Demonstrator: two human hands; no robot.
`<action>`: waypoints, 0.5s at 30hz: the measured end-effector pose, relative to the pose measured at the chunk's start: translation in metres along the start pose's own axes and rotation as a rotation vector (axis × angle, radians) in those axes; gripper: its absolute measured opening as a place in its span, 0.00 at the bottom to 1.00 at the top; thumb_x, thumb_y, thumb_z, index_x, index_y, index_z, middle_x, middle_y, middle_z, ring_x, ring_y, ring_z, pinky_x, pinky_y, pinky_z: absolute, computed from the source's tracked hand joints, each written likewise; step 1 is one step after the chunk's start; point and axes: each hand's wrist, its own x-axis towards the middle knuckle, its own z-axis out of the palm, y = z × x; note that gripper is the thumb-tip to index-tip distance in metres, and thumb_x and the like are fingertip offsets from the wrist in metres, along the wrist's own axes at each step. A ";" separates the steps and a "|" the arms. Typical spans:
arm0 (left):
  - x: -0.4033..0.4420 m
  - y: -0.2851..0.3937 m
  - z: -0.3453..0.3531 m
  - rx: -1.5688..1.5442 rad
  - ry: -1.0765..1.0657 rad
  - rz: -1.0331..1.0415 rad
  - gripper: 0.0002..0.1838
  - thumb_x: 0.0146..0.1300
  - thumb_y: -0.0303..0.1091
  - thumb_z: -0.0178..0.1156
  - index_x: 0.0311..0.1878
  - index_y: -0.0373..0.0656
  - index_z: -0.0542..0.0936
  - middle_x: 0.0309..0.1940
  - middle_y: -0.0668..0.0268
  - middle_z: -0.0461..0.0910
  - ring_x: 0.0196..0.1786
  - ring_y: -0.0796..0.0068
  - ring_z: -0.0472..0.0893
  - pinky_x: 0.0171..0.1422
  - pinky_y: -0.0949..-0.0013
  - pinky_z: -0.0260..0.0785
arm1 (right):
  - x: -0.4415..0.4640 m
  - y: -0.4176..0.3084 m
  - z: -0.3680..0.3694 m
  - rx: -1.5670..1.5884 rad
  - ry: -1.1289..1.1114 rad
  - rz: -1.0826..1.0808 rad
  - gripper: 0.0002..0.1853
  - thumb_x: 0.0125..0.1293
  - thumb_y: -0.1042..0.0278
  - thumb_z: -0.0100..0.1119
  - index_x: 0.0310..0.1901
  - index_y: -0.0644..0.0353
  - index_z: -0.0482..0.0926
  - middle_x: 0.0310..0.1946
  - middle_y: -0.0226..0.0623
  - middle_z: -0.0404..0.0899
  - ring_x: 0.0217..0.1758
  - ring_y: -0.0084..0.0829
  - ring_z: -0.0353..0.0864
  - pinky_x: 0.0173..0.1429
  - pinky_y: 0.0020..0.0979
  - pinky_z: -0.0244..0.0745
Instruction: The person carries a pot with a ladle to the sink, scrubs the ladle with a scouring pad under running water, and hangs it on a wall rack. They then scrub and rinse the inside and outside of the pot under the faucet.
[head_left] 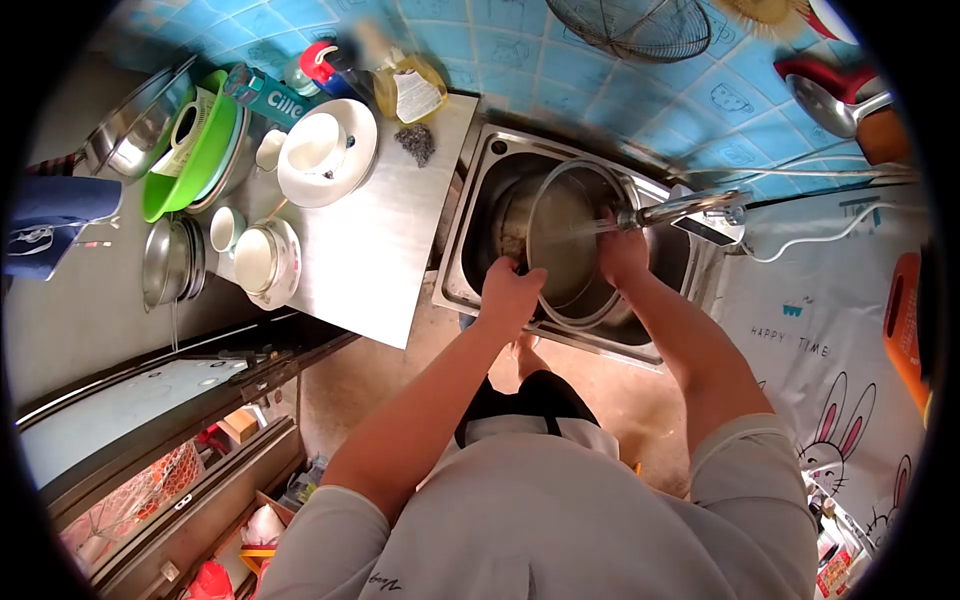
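A round stainless-steel basin (572,195) with cloudy water in it is held tilted over the sink (478,180). My left hand (512,297) is closed on its left rim, thumb towards the inside. On the opposite side, my right hand (625,258) is closed at the right rim, just below the faucet (690,208); some of its fingers are hidden. A stream of water runs from the faucet into the basin. Behind the basin, the sink's left part holds something brownish that I cannot make out.
Left of the sink, a metal counter (370,270) carries white bowls (315,143), a steel-wool scourer (415,145) and a yellow bottle (412,88). Further left are a green basin (205,150) and steel bowls (167,262). A wire strainer (635,30) hangs on the tiled wall.
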 end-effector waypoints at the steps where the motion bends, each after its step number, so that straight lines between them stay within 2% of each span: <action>1: 0.002 -0.002 0.001 0.018 0.009 0.017 0.32 0.57 0.43 0.69 0.53 0.21 0.76 0.35 0.47 0.83 0.40 0.58 0.83 0.46 0.59 0.74 | 0.025 -0.005 0.045 0.113 0.323 0.141 0.19 0.61 0.60 0.62 0.52 0.56 0.86 0.54 0.45 0.83 0.66 0.40 0.76 0.74 0.44 0.65; 2: 0.004 -0.003 0.002 0.035 0.019 0.034 0.32 0.57 0.43 0.69 0.53 0.22 0.76 0.35 0.47 0.83 0.39 0.58 0.83 0.46 0.59 0.74 | 0.039 -0.009 0.071 0.228 0.643 0.284 0.21 0.61 0.60 0.61 0.55 0.57 0.85 0.57 0.44 0.82 0.68 0.39 0.74 0.78 0.45 0.60; 3: -0.001 -0.002 0.003 0.015 0.034 0.037 0.32 0.57 0.43 0.69 0.54 0.22 0.76 0.35 0.47 0.83 0.39 0.59 0.83 0.45 0.59 0.74 | 0.029 -0.015 0.060 0.233 0.638 0.282 0.21 0.61 0.60 0.61 0.55 0.57 0.85 0.57 0.44 0.82 0.68 0.39 0.74 0.78 0.45 0.60; 4: -0.005 0.001 0.005 -0.007 0.049 0.043 0.32 0.58 0.43 0.69 0.55 0.22 0.75 0.35 0.48 0.83 0.38 0.60 0.83 0.45 0.59 0.74 | 0.011 -0.023 0.033 0.081 0.281 0.127 0.24 0.63 0.56 0.60 0.59 0.56 0.83 0.62 0.42 0.79 0.72 0.39 0.69 0.78 0.46 0.58; 6: -0.016 0.014 0.004 0.003 0.052 0.007 0.33 0.58 0.43 0.69 0.56 0.23 0.75 0.35 0.48 0.83 0.38 0.60 0.84 0.44 0.59 0.74 | -0.009 -0.024 -0.020 -0.073 -0.078 -0.022 0.26 0.66 0.52 0.60 0.62 0.55 0.81 0.66 0.40 0.77 0.75 0.40 0.65 0.77 0.47 0.56; 8: -0.020 0.016 0.005 0.007 0.064 -0.030 0.33 0.58 0.44 0.69 0.57 0.23 0.75 0.36 0.48 0.83 0.37 0.60 0.84 0.44 0.60 0.75 | -0.016 -0.021 -0.048 -0.175 -0.430 -0.128 0.26 0.68 0.54 0.56 0.65 0.56 0.79 0.66 0.39 0.77 0.76 0.41 0.64 0.75 0.47 0.58; 9: -0.019 0.014 0.004 0.018 0.075 -0.022 0.33 0.58 0.44 0.69 0.57 0.23 0.75 0.36 0.48 0.83 0.38 0.60 0.84 0.44 0.60 0.75 | -0.006 -0.016 -0.023 -0.174 -0.426 -0.132 0.26 0.68 0.54 0.56 0.65 0.56 0.79 0.66 0.39 0.77 0.76 0.41 0.64 0.75 0.47 0.58; 11: -0.016 0.006 0.000 0.037 0.091 -0.015 0.34 0.58 0.44 0.69 0.58 0.24 0.75 0.37 0.48 0.83 0.38 0.59 0.84 0.44 0.60 0.75 | 0.023 -0.004 0.049 -0.009 0.194 0.024 0.27 0.64 0.53 0.60 0.63 0.55 0.81 0.66 0.38 0.77 0.75 0.42 0.65 0.75 0.51 0.59; 12: -0.012 0.003 0.000 0.058 0.102 -0.004 0.34 0.58 0.43 0.69 0.58 0.24 0.75 0.38 0.47 0.83 0.38 0.59 0.85 0.45 0.60 0.76 | 0.017 -0.009 0.034 -0.006 0.196 0.027 0.27 0.64 0.53 0.60 0.63 0.55 0.81 0.66 0.38 0.77 0.75 0.42 0.65 0.75 0.51 0.59; 14: -0.015 0.008 0.004 0.075 0.098 0.010 0.34 0.58 0.43 0.69 0.58 0.24 0.75 0.39 0.47 0.83 0.39 0.59 0.85 0.45 0.61 0.76 | -0.017 -0.025 -0.032 0.051 -0.263 0.085 0.22 0.64 0.59 0.58 0.55 0.62 0.84 0.62 0.44 0.79 0.70 0.46 0.71 0.70 0.51 0.69; 15: -0.022 0.018 0.003 0.062 0.084 -0.033 0.33 0.58 0.43 0.69 0.58 0.24 0.75 0.40 0.47 0.83 0.41 0.58 0.85 0.47 0.60 0.76 | -0.029 -0.032 -0.046 0.048 -0.264 0.095 0.22 0.64 0.59 0.58 0.55 0.62 0.84 0.62 0.44 0.79 0.70 0.46 0.71 0.70 0.51 0.69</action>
